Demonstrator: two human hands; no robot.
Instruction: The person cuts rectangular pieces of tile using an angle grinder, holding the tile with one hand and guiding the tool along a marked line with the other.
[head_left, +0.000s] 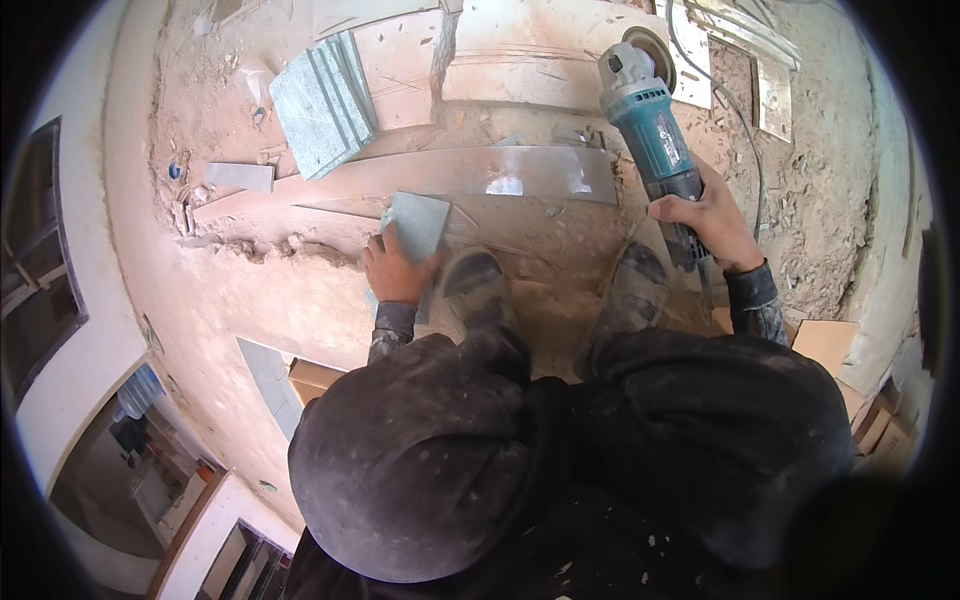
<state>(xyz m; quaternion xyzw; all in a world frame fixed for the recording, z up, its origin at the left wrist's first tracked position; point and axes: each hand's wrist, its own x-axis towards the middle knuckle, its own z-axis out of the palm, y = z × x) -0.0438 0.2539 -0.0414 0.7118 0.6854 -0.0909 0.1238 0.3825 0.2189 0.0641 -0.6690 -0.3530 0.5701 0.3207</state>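
The left hand [397,268] pressed flat on a small pale green tile piece [418,226], fingers spread over its near edge, on the dusty floor [250,290] just ahead of the left shoe [475,285]. The right hand [712,218] was wrapped tight around the rear handle of a teal angle grinder [645,120]. Its long axis ran away from the person, with the round disc end pointing forward and slightly left, above a long glossy beige tile strip [450,175]. A stack of square green-grey tiles [322,105] lay tilted further off on the left.
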